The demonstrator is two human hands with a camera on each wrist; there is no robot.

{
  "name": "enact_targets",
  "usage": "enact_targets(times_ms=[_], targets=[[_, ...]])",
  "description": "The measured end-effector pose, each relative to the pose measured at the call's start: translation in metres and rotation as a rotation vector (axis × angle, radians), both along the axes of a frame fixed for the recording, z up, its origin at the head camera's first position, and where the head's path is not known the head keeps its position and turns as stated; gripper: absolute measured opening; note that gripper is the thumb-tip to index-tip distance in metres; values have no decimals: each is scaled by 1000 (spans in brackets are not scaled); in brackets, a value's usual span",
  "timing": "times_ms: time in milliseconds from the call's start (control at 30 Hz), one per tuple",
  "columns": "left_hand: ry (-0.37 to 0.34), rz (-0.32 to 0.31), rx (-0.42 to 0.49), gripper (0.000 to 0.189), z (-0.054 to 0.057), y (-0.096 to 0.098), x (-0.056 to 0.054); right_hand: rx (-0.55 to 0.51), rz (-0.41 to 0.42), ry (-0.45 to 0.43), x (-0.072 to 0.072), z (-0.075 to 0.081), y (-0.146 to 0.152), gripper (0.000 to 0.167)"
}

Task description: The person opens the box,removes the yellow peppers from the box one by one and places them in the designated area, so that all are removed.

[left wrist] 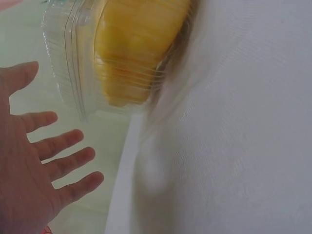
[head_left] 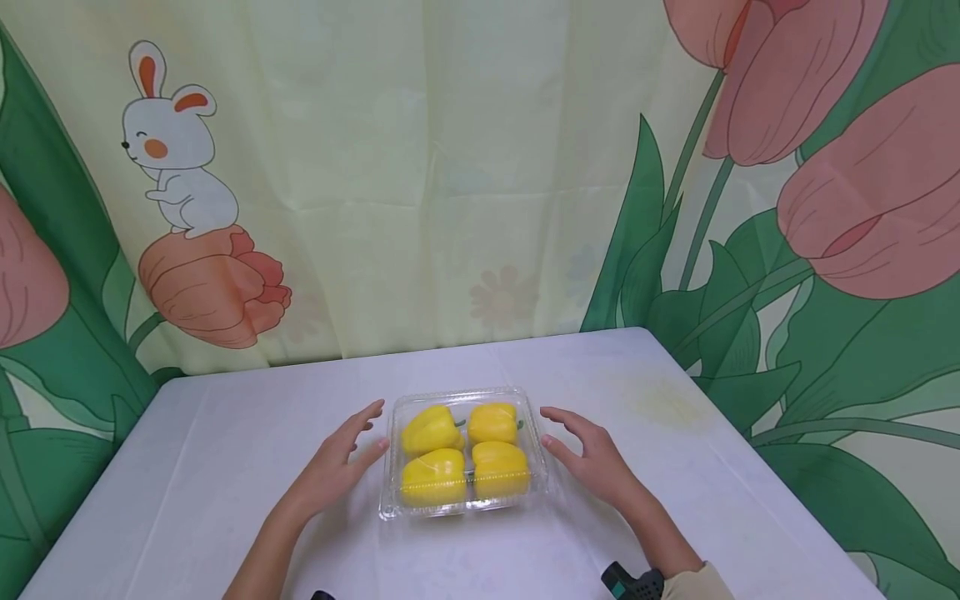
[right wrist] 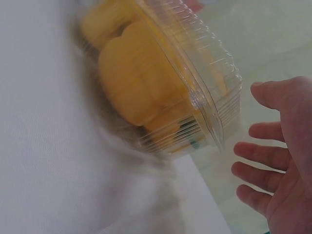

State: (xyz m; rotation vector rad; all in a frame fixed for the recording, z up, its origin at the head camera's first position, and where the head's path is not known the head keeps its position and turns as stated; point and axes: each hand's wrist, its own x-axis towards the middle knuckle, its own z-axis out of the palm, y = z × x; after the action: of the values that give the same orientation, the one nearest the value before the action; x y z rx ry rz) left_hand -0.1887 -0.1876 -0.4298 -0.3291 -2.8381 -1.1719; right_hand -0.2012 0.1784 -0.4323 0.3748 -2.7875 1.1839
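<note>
A clear plastic clamshell box (head_left: pixel 463 512) sits on the white table, its lid down over several yellow bell peppers (head_left: pixel 433 477). To the left of it, my left hand (head_left: pixel 337 462) is held with fingers spread, a small gap from the box's side. My right hand (head_left: pixel 592 458) mirrors it on the right side, fingers apart and palm toward the box. In the left wrist view the box (left wrist: pixel 80 63) stands clear of the left fingertips. The right wrist view likewise shows a gap between the right fingers and the box (right wrist: pixel 204 97).
The table (head_left: pixel 247 442) is covered with a white cloth and has a faint yellowish stain at the right. Behind it hangs a curtain (head_left: pixel 360 167) printed with a rabbit and tulips. A black wrist device (head_left: pixel 633 582) shows at the right forearm.
</note>
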Motion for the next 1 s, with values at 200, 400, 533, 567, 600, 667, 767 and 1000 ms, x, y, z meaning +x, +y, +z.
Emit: enact_targets(times_ms=[200,400,533,567,600,667,767,1000], targets=[[1,-3,12,62,0,-1,-1,-10,6,0,2,0,0,48],[-9,-6,22,62,-5,0,-2,-15,5,-10,2,-1,0,48],[-21,-6,26,63,-7,2,-3,-11,-1,-18,2,-1,-1,48],[-23,-7,25,63,-7,2,-3,-13,-4,-20,2,-1,-1,48],[-24,-7,23,63,-7,2,-3,-13,-5,-21,2,-1,-1,48],[-25,-10,27,63,-7,3,-3,-12,-7,-20,2,-1,-2,48],[-26,-17,36,63,-7,3,-3,-15,-11,-21,3,-2,-2,47],[-43,-38,76,62,-9,4,-3,-17,0,-36,3,-4,0,47]])
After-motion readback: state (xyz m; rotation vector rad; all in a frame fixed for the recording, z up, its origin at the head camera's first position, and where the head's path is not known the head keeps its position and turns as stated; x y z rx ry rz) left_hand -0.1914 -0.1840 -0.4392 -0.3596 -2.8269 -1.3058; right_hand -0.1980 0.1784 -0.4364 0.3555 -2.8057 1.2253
